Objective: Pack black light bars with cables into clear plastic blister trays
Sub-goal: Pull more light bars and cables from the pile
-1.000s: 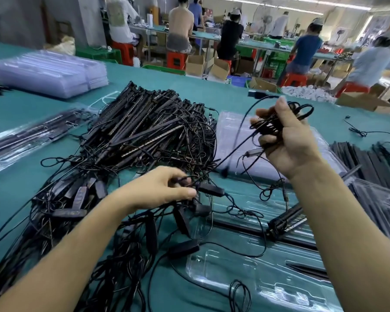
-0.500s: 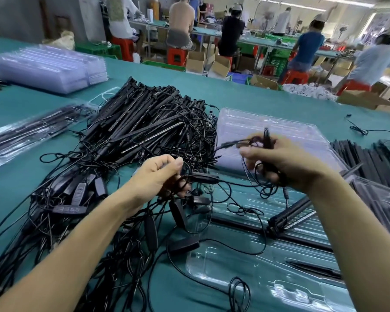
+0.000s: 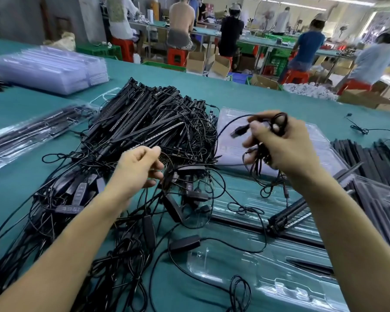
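Note:
A big heap of black light bars [image 3: 144, 122] with tangled cables lies on the green table. In front of me an open clear blister tray [image 3: 268, 273] holds a black light bar [image 3: 286, 216] across its upper half. My right hand [image 3: 286, 145] grips a coiled bundle of black cable [image 3: 277, 124] above the tray, with a USB plug [image 3: 239, 131] sticking out to the left. My left hand [image 3: 137, 170] hovers over the inline controllers [image 3: 185, 243], fingers curled, pinching a thin cable strand.
A stack of clear trays [image 3: 50, 68] sits far left, packed trays [image 3: 32, 131] at left, another clear tray stack [image 3: 234, 136] behind my right hand. Loose black bars [image 3: 369, 158] lie at right. Several people work at benches behind.
My right hand has risen slightly and wound more cable into its coil; the USB plug now points left. My left hand has shifted up, still on the cable.

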The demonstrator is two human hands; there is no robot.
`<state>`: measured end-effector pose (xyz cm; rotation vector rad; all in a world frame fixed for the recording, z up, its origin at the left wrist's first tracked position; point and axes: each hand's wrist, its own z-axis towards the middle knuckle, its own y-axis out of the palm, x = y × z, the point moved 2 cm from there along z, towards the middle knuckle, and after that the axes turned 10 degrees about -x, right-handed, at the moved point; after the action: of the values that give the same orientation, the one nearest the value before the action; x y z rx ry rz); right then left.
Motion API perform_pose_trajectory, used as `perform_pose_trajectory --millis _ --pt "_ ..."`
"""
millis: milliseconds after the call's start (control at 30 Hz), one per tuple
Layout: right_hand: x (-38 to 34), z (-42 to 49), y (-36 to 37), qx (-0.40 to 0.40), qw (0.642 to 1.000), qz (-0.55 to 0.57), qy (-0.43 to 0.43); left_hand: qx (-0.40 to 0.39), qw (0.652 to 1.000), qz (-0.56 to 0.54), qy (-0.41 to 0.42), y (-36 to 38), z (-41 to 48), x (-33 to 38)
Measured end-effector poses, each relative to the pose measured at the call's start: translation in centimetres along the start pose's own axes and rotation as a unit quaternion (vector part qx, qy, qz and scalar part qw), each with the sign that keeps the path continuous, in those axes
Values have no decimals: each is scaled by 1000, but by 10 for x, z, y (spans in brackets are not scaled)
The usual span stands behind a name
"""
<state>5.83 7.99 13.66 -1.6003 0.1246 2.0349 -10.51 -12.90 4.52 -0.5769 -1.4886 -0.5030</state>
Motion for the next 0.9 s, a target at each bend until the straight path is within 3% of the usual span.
perform_pose_trajectory --millis 100,200,300,367,433,467,533,667,767,900 --pt "6 0 -24 103 993 56 20 46 996 -73 8 -8 1 -1" --pt "18 -2 -50 143 988 22 55 89 992 -88 10 -13 4 -3" --pt "33 -6 -68 160 982 15 97 27 999 -44 -2 -8 4 -8" --pt "37 -7 -71 150 983 52 91 -94 990 106 -12 4 -1 -15" --pt "35 -4 -69 139 984 91 66 -190 922 337 -1 18 -7 -23" --pt "31 -3 -70 140 983 109 50 -199 880 431 14 24 -7 -28" --pt "20 -1 -80 160 974 158 5 -159 843 513 30 27 -5 -34" --pt "7 2 -123 274 935 218 -58 -42 889 447 94 11 2 -37" --pt "11 3 -149 322 931 156 -68 32 909 397 123 -4 6 -31" --pt "17 -1 -150 266 963 -37 -9 71 900 414 116 -12 8 -31"
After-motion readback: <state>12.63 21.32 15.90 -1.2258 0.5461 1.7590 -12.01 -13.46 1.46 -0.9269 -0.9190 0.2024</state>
